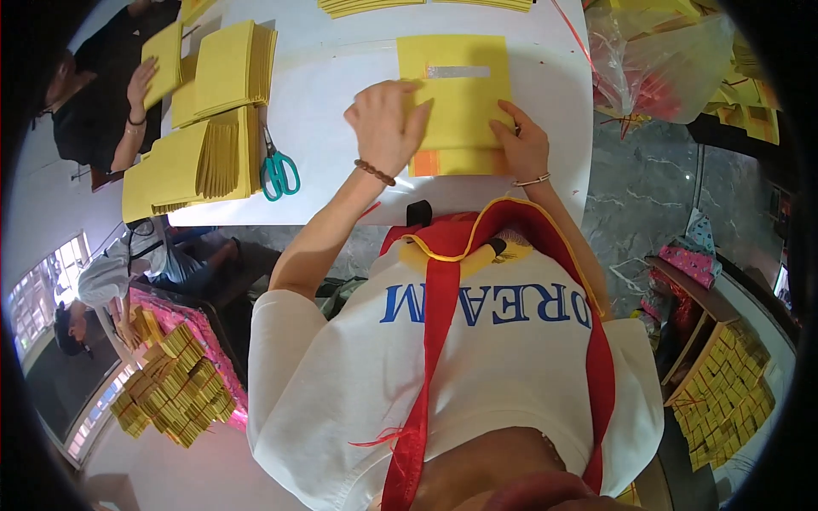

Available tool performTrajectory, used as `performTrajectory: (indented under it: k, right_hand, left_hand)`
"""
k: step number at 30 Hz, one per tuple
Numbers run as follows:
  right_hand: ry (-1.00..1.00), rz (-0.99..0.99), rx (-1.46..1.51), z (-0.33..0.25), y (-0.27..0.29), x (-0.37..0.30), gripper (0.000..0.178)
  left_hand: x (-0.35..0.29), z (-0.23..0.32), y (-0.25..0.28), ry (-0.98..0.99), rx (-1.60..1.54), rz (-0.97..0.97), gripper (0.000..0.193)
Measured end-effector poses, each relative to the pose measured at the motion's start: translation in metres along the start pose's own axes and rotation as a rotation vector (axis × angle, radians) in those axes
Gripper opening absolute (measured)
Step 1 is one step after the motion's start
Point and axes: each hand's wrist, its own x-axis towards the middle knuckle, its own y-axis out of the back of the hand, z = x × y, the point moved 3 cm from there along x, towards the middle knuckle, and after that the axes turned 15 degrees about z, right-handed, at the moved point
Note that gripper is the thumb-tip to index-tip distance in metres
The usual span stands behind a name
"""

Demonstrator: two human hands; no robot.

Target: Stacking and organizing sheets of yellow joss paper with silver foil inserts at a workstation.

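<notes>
In front of me on the white table lies a stack of yellow paper sheets [460,102], with a silver strip near its far end and orange patches at the left. A lower yellow layer shows along the near edge. My left hand [385,123] rests over the stack's left edge, thumb and forefinger spread apart; its other fingers curl downward. At the right edge, my right hand [522,140] has its thumb and forefinger closed on the paper. Teal-handled scissors [279,172] lie to the left, beside folded yellow paper bundles [234,72].
More yellow stacks [375,7] lie along the table's [324,64] far edge. A clear plastic bag [660,64] stands at the right. Across the left side a person's hand [141,85] touches yellow paper; another person [119,281] sits behind. Bundles fill a shelf [724,392] at lower right.
</notes>
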Motion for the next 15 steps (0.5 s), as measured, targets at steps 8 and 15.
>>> performTrajectory:
  k: [8, 15]
  right_hand:
    - [0.07, -0.014, 0.051, 0.005, -0.005, 0.0, 0.039]
    - [0.796, 0.13, -0.367, -0.003, 0.01, -0.038, 0.055]
  left_hand:
    - [-0.03, 0.018, -0.059, -0.427, 0.142, -0.102, 0.05]
    - [-0.035, 0.015, -0.067, -0.417, 0.162, -0.159, 0.052]
